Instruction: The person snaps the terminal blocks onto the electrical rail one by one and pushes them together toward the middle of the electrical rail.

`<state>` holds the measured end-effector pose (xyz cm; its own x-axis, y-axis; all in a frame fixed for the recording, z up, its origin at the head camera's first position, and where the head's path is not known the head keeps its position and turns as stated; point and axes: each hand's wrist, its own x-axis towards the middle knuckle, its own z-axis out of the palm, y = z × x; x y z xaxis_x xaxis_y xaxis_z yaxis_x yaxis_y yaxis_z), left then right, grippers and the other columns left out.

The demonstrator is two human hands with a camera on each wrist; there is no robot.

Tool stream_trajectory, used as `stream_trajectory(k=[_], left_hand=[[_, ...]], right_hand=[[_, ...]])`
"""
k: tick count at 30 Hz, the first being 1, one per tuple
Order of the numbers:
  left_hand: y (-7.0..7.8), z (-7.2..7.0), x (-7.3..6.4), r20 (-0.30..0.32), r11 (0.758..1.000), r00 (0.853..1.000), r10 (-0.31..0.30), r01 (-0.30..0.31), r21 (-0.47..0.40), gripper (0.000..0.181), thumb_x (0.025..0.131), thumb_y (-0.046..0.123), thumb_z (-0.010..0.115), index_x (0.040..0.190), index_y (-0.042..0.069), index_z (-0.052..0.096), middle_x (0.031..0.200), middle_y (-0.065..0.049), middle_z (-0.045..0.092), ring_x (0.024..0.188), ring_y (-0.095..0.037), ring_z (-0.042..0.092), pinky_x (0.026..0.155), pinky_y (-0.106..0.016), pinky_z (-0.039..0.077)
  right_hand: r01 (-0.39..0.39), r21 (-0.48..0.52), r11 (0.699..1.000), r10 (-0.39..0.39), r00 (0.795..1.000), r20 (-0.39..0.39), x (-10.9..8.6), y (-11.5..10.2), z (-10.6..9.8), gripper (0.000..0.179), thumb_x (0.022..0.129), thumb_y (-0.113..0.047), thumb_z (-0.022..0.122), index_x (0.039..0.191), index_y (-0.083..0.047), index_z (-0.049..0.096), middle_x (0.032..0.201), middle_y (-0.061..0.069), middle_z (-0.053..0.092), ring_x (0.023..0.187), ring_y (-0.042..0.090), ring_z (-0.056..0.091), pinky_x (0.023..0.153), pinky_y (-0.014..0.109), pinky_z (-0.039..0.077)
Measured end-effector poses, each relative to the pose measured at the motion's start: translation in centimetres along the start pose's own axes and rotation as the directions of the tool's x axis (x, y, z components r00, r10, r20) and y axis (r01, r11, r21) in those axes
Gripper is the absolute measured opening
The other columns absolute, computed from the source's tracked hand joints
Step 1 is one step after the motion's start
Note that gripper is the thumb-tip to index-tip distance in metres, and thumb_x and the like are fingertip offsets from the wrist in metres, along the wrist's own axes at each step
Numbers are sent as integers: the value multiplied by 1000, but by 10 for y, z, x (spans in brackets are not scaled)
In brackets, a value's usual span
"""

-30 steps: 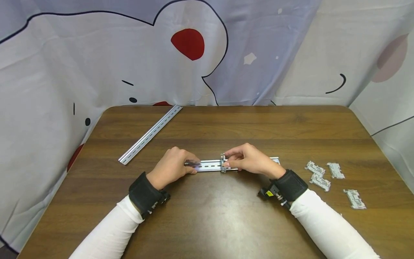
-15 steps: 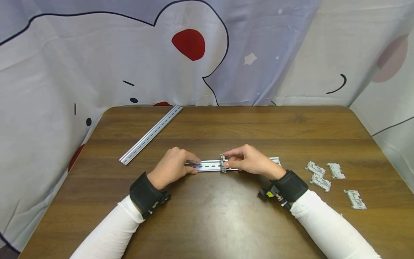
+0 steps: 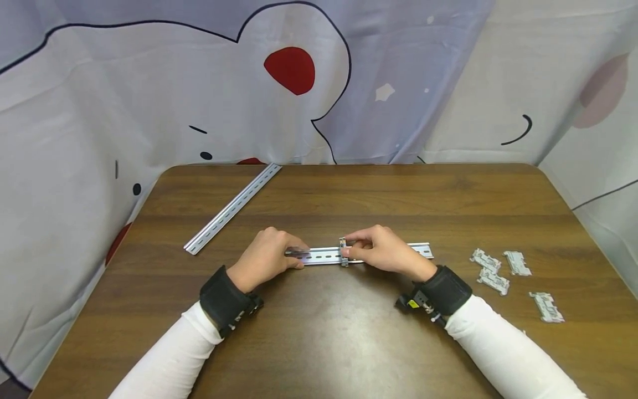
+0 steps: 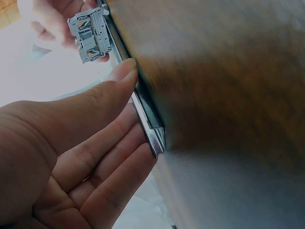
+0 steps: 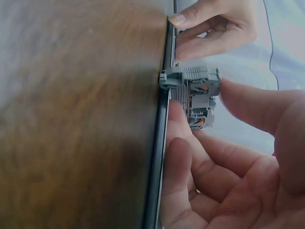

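L hand (image 3: 269,254) pinches the slotted rail (image 3: 321,256) nr its L end, R hand (image 3: 386,250) pinches a grey block (image 5: 201,98) across it approx mid-rail — on, tho can't tell if fully seated — w/ 4 loose pcs (image 3: 518,263) left to the R, 2nd rail (image 3: 232,209) unfilled.

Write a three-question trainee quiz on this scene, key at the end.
1. Multiple choice: the right grip pinches a) a cable, b) a grey plastic part on the slotted rail, c) a screwdriver.
2. True or false: the left grip holds that rail near its left end.
3. Count: how many loose pale pieces lie on the table to the right of the right grip?

Key: 1 b; 2 true; 3 four.
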<state>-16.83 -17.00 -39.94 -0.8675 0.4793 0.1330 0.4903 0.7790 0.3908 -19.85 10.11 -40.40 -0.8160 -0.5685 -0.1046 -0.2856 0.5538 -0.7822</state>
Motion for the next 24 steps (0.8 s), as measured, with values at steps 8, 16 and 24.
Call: stream_trajectory(k=[8,16,24], left_hand=[[0,0,1,-4,1000,1000,-1,1,-3,23,74,20,86,95,17,79,86,5,74,78,-11,68,71,-34,53],[0,-1,0,-4,1000,1000,0,0,0,23,74,20,86,95,17,79,85,5,74,75,-11,67,70,-34,52],[0,0,0,-2,1000,1000,-8,8,-5,23,74,21,86,95,17,79,86,4,74,79,-12,68,73,-36,53]], right_hand=[[-4,-18,1000,4,1000,-4,-1,-4,1,43,92,-28,67,126,-2,64,84,-5,72,68,9,60,68,29,46],[-7,-20,1000,8,1000,29,-4,-7,-6,45,92,-32,67,127,-5,64,78,-1,71,63,10,58,59,26,44],[50,-156,986,-44,998,42,-18,-10,-36,40,92,-26,67,125,-3,65,95,0,74,88,14,69,76,31,53]])
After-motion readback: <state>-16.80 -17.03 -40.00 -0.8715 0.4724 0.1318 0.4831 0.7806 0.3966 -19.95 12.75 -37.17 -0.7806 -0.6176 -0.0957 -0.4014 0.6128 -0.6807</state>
